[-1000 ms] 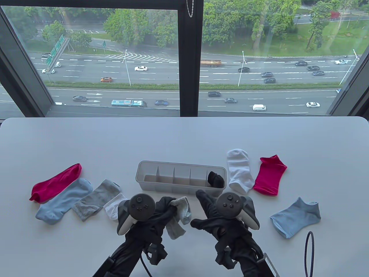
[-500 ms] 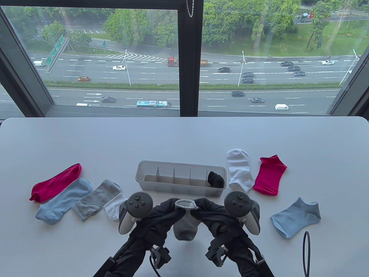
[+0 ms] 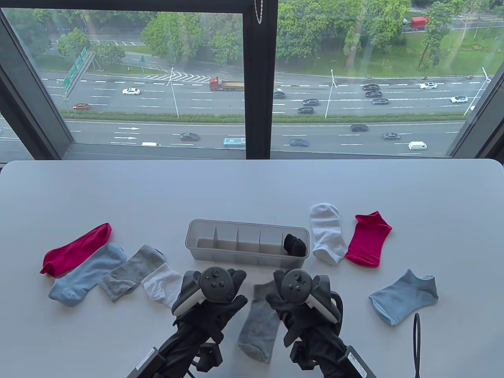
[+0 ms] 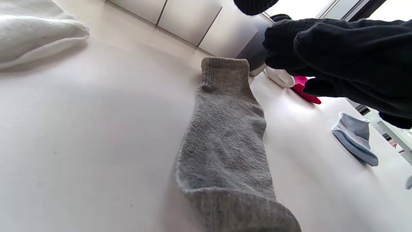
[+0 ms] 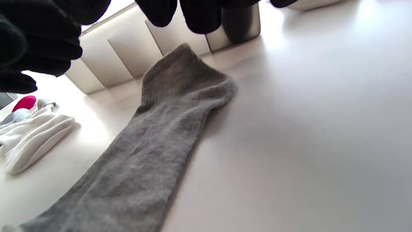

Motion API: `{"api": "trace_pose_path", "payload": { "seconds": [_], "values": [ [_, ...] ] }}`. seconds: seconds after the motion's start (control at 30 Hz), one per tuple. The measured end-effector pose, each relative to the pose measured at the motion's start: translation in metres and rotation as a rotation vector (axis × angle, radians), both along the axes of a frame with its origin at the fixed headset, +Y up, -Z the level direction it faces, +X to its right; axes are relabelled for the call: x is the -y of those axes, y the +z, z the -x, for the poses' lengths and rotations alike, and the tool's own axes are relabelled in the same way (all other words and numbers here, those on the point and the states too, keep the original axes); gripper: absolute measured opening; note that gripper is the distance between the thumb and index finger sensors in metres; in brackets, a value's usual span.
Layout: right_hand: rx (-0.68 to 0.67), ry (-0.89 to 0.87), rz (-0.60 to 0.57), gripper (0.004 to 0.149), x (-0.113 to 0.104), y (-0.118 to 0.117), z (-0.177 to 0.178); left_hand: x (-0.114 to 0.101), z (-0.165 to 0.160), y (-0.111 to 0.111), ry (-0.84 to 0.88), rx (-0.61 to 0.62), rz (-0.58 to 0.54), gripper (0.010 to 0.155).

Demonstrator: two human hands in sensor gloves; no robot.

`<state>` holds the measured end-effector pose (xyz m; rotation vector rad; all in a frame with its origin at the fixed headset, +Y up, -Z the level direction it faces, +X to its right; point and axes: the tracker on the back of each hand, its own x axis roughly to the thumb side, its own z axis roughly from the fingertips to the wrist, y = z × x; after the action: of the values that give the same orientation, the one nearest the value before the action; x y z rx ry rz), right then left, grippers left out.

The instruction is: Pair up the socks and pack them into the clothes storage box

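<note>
Half a second ago both gloved hands held the plain grey knitted ankle sock [image 3: 258, 319] up by its cuff between them; now it lies flat on the white table [image 3: 252, 185], cuff toward the translucent grey plastic divided storage box [image 3: 247, 245] and toe toward the near edge, and neither hand holds it. The left hand [image 3: 214, 295] hovers just left of the sock, palm down, its fingers loosely spread and closed on nothing, the tracker on its back facing up. The right hand [image 3: 301, 301] sits just right of the sock's cuff end in much the same pose, fingers relaxed and empty; from the table view I cannot tell whether its inner edge touches the fabric. In the wrist views the fingertips hang clear above the cuff [image 4: 225, 69], [image 5: 180, 64]. The trackers hide most of both palms. The box's rightmost compartment holds a rolled black sock bundle [image 3: 295, 245]. The second grey ribbed sock [image 3: 132, 272] lies to the left, overlapping a white sock [image 3: 161, 285] partly hidden by the left hand; a pale blue sock [image 3: 86, 275] and a crimson sock [image 3: 76, 249] lie beyond it. None of these has moved.
</note>
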<state>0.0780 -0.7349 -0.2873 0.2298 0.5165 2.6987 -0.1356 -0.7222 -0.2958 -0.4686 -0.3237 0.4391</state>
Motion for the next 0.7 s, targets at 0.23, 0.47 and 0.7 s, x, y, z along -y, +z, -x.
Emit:
{"api": "trace_pose_path", "payload": {
  "seconds": [0.23,0.47,0.7],
  "values": [
    [-0.053,0.117,0.110,0.073,0.018,0.001,0.017,-0.028,0.067,-0.018,-0.193,-0.163,-0.050,0.067],
    [-0.028,0.108,0.107,0.076,0.013,-0.002,0.013,-0.013,0.179,-0.038,-0.509,-0.407,0.188,0.073],
    [-0.018,0.090,0.072,0.076,0.012,-0.003,0.009,0.041,0.209,-0.049,-0.594,-0.436,0.256,0.066]
  ]
}}
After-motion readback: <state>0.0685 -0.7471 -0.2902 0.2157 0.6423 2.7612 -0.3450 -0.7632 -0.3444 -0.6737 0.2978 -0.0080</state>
